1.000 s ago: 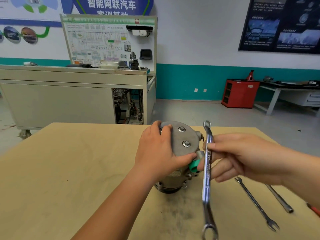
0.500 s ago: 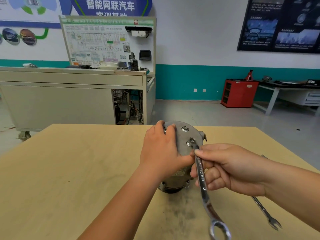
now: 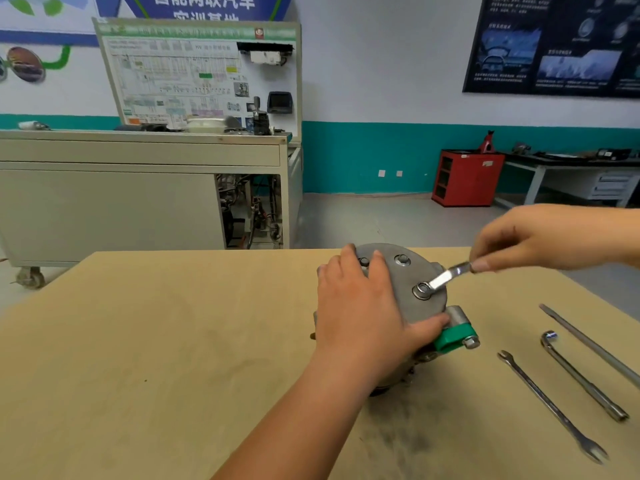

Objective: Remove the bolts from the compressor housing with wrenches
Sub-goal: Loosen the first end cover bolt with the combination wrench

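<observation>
The compressor housing [image 3: 408, 292] stands on the wooden table [image 3: 138, 341], a little right of the middle, with its round grey top plate turned up. The left hand [image 3: 360, 306] lies over the plate from the 9 o'clock side and grips it, fingers curled over the far edge and thumb pressed on the near edge beside the green part [image 3: 453, 336]. The ring end of a wrench [image 3: 443, 278] sits around one bolt [image 3: 423, 291] at the 3 o'clock side of the plate, and its handle points toward 2 o'clock. The right hand [image 3: 530, 237] pinches this handle with the fingertips. A second bolt [image 3: 401, 260] shows at 12 o'clock. At 4 o'clock from the housing, three long tools lie apart: an open-end wrench [image 3: 550, 407], a bent socket wrench [image 3: 581, 375] and a rod [image 3: 588, 344].
</observation>
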A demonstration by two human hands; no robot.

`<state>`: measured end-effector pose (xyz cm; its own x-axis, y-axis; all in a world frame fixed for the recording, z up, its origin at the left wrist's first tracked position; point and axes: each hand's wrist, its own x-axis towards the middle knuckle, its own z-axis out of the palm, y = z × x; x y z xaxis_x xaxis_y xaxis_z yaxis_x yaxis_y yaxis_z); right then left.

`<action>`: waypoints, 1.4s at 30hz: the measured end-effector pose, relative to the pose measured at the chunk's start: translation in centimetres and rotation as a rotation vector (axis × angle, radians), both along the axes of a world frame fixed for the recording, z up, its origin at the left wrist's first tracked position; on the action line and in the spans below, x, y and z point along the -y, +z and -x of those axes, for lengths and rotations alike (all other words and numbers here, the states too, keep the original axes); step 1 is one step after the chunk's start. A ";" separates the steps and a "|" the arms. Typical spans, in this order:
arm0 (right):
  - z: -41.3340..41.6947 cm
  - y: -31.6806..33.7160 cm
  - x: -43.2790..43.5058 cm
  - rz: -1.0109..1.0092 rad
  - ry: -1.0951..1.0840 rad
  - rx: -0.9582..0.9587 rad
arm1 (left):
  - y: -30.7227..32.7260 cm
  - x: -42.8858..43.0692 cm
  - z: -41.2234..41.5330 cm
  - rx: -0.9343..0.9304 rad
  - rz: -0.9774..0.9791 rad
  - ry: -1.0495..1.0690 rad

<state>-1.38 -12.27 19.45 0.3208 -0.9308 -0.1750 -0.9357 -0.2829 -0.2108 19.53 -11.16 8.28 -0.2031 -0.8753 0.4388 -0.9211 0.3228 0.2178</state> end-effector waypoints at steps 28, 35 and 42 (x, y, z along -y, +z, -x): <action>-3.7 -6.0 -6.3 -0.607 -0.084 1.119 | 0.7 -0.8 0.1 -0.082 0.053 0.023; -2.8 -5.4 -5.2 -0.571 -0.021 0.831 | 1.1 -0.7 0.6 -0.068 0.019 0.012; -1.3 -3.7 -3.9 -0.512 -0.008 0.492 | 0.8 -0.7 0.0 -0.047 0.009 0.008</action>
<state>-0.10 -8.40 15.78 0.4682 -0.7734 -0.4274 -0.6992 -0.0285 -0.7143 19.51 -10.48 9.08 -0.1746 -0.8728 0.4557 -0.9125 0.3173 0.2581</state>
